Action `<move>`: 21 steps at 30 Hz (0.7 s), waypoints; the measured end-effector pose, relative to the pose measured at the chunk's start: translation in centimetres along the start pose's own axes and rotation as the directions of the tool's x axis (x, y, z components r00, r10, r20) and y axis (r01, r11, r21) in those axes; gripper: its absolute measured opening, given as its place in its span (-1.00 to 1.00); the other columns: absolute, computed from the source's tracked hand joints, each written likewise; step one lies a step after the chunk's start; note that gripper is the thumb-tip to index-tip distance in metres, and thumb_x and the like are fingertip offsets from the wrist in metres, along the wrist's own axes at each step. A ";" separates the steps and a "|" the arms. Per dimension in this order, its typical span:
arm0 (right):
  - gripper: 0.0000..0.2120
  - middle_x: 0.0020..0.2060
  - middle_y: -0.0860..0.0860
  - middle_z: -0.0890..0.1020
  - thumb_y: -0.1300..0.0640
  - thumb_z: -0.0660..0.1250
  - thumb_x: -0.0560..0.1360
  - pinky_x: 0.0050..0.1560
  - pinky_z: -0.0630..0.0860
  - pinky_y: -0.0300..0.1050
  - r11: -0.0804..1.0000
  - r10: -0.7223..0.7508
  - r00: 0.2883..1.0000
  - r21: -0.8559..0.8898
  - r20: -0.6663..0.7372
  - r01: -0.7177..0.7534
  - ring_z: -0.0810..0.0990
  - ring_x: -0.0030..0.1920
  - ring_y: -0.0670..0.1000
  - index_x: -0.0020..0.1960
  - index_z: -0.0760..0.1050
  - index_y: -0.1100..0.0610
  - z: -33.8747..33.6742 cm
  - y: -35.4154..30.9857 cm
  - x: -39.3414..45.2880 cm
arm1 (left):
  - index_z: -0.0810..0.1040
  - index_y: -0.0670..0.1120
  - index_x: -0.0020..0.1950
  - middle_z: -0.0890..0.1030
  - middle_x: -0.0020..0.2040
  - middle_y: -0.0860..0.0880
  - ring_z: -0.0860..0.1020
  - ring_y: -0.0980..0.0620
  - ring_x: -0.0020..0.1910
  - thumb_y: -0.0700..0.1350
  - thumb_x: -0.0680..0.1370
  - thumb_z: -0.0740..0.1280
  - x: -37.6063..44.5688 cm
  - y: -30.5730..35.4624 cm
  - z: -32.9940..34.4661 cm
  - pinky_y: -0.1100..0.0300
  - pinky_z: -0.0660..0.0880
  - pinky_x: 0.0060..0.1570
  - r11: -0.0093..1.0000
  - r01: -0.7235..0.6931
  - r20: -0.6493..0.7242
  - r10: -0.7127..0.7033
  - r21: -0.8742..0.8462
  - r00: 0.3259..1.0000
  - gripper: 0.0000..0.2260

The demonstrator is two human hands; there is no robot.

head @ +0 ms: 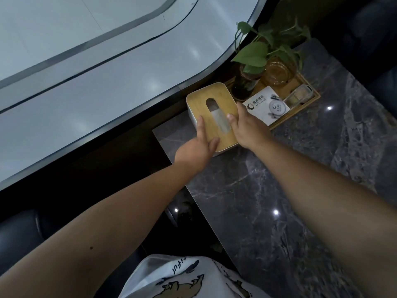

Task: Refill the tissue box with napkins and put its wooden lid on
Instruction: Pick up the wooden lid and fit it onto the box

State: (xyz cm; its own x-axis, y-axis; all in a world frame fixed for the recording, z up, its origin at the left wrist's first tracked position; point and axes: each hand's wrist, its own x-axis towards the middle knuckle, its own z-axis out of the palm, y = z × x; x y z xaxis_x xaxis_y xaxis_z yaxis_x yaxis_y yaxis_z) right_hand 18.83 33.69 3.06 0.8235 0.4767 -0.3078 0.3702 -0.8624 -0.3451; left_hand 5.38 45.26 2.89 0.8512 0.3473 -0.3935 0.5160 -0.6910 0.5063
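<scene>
Likely a lounge or reception area: dark marble tabletop (279,190), a wooden tray (300,108) upper right holding a plant (255,54), logo card (257,104) and ashtray (277,72).

Both hands, left hand (196,147) and right hand (247,127), press the wooden lid (214,104) on the tissue box (191,115).

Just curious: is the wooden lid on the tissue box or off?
On. The wooden lid sits flush atop the white tissue box, both hands touching it.
</scene>
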 end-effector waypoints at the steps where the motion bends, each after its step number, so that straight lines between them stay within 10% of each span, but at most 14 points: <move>1: -0.44 0.28 0.21 0.50 -0.21 -0.09 0.61 0.12 0.43 0.17 1.000 0.001 1.000 -0.002 0.002 -0.001 0.51 0.21 0.26 0.51 0.03 0.05 0.0 0.0 0.0 | -0.37 -0.01 0.53 0.61 -0.10 -0.12 0.59 -0.04 -0.28 0.21 0.64 -0.01 0.0 0.0 0.1 -0.03 0.58 -0.22 1.000 0.000 0.002 0.000 0.010 1.000 -0.33; 21: -0.44 0.13 0.24 0.59 -0.20 -0.11 0.61 -0.14 0.37 0.04 0.968 -0.032 0.997 -0.251 -0.075 0.012 0.57 0.07 0.27 0.54 0.02 0.02 -1.1 0.1 1.0 | -0.33 -0.06 0.54 0.52 -0.31 -0.03 0.55 -0.02 -0.36 0.28 0.60 -0.02 0.9 0.9 -0.9 0.03 0.55 -0.30 0.982 -0.033 0.010 0.031 0.184 0.999 -0.27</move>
State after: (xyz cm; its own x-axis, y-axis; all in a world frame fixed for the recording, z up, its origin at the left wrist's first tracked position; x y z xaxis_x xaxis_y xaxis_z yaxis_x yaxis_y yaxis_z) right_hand 20.12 33.92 3.70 0.8412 0.4899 -0.2287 0.4763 -0.8717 -0.1152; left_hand 6.64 45.51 3.64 0.8660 0.3194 -0.3847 0.4616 -0.8066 0.3694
